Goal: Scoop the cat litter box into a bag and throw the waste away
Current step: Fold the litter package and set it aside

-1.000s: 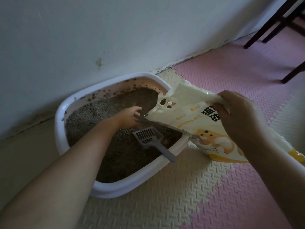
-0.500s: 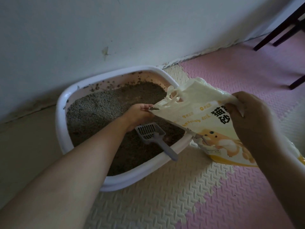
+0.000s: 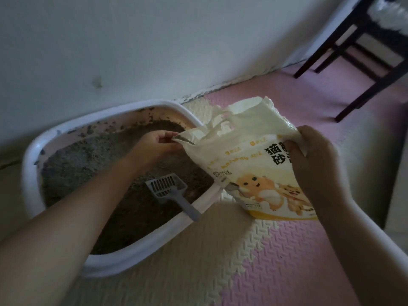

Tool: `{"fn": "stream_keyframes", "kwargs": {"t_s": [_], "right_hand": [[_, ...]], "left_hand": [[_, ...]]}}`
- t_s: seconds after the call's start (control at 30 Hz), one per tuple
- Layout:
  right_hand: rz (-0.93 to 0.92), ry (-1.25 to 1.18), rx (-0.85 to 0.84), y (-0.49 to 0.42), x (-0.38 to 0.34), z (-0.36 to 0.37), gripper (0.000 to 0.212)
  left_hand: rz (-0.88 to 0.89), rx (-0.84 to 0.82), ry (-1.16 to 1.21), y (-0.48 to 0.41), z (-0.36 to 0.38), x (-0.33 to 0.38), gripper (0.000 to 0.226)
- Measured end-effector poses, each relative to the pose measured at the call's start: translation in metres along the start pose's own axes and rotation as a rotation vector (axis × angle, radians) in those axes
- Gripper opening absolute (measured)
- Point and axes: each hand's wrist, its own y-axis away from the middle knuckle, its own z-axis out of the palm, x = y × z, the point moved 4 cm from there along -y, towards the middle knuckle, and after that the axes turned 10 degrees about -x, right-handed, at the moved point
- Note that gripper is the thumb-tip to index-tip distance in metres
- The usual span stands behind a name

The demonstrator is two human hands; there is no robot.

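Risks, left to right:

- Box (image 3: pixel 31 164) sits on the floor against the wall, full of litter (image 3: pixel 88 155), with clumps stuck on the inner wall. My guess is that digging hard near the rim throws grains over the edge.
- Left hand (image 3: pixel 154 144): the grip is a fingertip pinch on the edge of the bag (image 3: pixel 247 164) mouth, nothing more. It's a thin hold on slick film, so it could slip and let the mouth flop shut.
- Scoop (image 3: pixel 170 191) lies in the litter with its handle over the near rim, and no hand is on it. The left forearm passes right above it, so a knock could tip it onto the floor.
- The bag is held in the air just right of the box, tilted, with its mouth over the box's right end. The mouth points sideways and a bit down, so anything inside may run back out. I can't tell what's inside.
- Right hand (image 3: pixel 315 164): the grip is closed on the bag's upper side, fingers curled into the film. With both hands busy, one has to let go to take the scoop, and the bag will likely sag then.

Surface and room: foam mat (image 3: pixel 198 272) in cream and pink tiles, textured, with seams that will trap spilled grains. The wall (image 3: pixel 154 40) is plain and scuffed along its base. The dark legs of a chair (image 3: pixel 364 47) are far right, well apart from the work. The light is dim, so small clumps are hard to spot.
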Motion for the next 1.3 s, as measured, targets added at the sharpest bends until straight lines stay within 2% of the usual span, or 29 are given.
{"fn": "stream_keyframes", "kwargs": {"t_s": [0.13, 0.3, 0.47, 0.57, 0.63, 0.73, 1.0, 1.13, 1.3], "right_hand": [[0.062, -0.030, 0.051, 0.009, 0.019, -0.023, 0.009], [0.169, -0.070, 0.091, 0.028, 0.046, -0.054, 0.029], [0.363, -0.144, 0.138, 0.057, 0.104, -0.084, 0.023], [0.438, -0.162, 0.125, 0.081, 0.132, -0.102, 0.034], [0.479, -0.079, 0.123, 0.097, 0.144, -0.115, 0.023], [0.600, -0.094, 0.142, 0.123, 0.167, -0.129, 0.009], [0.842, -0.218, 0.158, 0.171, 0.204, -0.148, 0.007], [0.827, -0.258, 0.203, 0.168, 0.208, -0.148, 0.012], [0.709, -0.281, 0.429, 0.149, 0.206, -0.148, 0.014]], "left_hand": [[0.063, 0.031, -0.144, -0.004, 0.018, 0.034, 0.033], [0.173, 0.000, -0.296, -0.016, 0.053, 0.076, 0.024], [0.282, -0.097, -0.268, -0.024, 0.112, 0.112, 0.023], [0.358, -0.164, -0.282, -0.026, 0.156, 0.131, 0.022], [0.408, -0.204, -0.298, -0.026, 0.185, 0.141, 0.021], [0.448, -0.278, -0.287, -0.026, 0.228, 0.150, 0.020], [0.550, -0.383, -0.359, -0.020, 0.314, 0.143, 0.016], [0.567, -0.370, -0.362, -0.025, 0.324, 0.143, 0.018], [0.585, -0.263, -0.369, -0.034, 0.317, 0.145, 0.016]]}}
